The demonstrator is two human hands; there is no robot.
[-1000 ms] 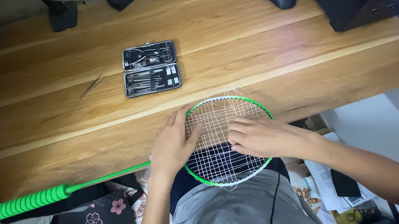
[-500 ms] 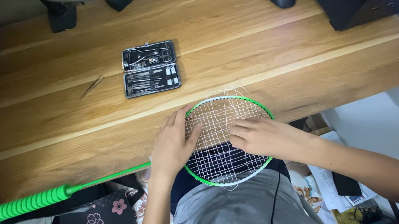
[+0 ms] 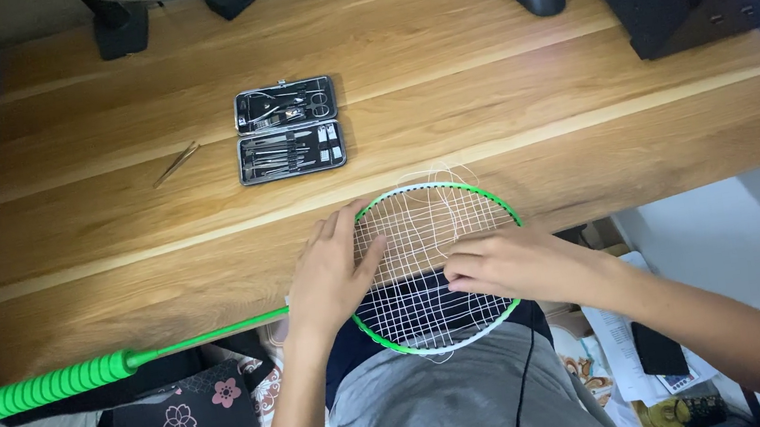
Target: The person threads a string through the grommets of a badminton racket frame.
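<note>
Two hands are laid on the strung head of a green badminton racket (image 3: 436, 270), which rests half on the front edge of the wooden bench (image 3: 482, 92) and half over the lap. Its long axis runs leftward, ending in the green handle (image 3: 55, 383) well apart from both hands. The left hand (image 3: 330, 279) is spread flat against the rim and strings. The right hand (image 3: 505, 267) lies over the strings, fingers curled; a string seems to be pinched, though this cannot be told surely. An open tool case (image 3: 288, 130) lies farther back.
</note>
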